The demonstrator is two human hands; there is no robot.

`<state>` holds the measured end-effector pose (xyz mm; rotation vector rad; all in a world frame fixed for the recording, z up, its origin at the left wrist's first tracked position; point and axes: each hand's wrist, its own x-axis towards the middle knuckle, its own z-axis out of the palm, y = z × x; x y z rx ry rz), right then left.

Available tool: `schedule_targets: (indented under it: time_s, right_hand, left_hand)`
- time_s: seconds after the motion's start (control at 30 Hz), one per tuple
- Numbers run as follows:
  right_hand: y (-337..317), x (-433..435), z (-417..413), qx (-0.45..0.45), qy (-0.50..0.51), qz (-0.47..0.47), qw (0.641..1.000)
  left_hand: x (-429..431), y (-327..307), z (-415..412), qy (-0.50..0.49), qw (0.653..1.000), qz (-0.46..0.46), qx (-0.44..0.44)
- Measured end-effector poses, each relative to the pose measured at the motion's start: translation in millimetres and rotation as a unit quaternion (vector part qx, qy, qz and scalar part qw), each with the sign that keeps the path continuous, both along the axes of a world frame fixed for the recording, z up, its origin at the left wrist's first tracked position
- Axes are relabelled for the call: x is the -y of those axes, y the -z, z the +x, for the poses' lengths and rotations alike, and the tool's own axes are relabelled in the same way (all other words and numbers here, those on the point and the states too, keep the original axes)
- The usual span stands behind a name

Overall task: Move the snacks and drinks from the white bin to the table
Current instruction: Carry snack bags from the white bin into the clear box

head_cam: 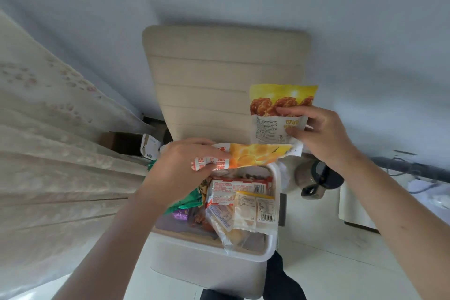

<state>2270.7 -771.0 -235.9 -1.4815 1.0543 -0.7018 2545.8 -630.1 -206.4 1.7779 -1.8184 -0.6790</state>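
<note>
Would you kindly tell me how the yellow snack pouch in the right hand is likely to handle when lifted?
Probably light: the right hand holds the yellow pouch by its lower part with fingertips alone. It seems fairly stiff, standing upright above the grip. Its glossy film may be slippery.

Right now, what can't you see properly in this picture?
Head view only:
- Green packets in the white bin: partly behind the left hand and forearm.
- Bin floor: covered by snacks.
- Orange packet: one end wrapped in the left hand.
- Print on the yellow packet in the right hand: too small and blurred to read.
- Grey flask: partly behind the right wrist.
</note>
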Motion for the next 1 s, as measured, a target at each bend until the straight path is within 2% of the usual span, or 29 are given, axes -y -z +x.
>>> schedule_targets:
  time_s: [0.17, 0.3, 0.4, 0.53, 0.83, 1.0]
  right_hand:
    - [-76, -11, -12, 0.002, 0.036, -0.013, 0.999]
    - [-133, -32, -11, 0.001, 0.046, -0.046, 0.998]
    - [-169, -50, -8, 0.011, 0.054, -0.07, 0.996]
    - [-202, -67, -7, 0.025, 0.048, -0.092, 0.994]
    - [-246, -100, 18, 0.094, -0.137, -0.131, 0.977]
    - [-249, -131, 36, 0.096, -0.255, -0.147, 0.951]
  left_hand:
    - [-24, -76, 12, -0.102, 0.989, -0.044, -0.098]
    - [-37, -127, 19, -0.136, 0.974, -0.101, -0.15]
    - [-47, -164, 19, -0.179, 0.958, -0.149, -0.17]
    - [-69, -197, 19, -0.244, 0.939, -0.198, -0.136]
    - [-158, -234, -17, -0.409, 0.878, -0.237, -0.073]
    - [-235, -235, -56, -0.51, 0.824, -0.246, -0.03]
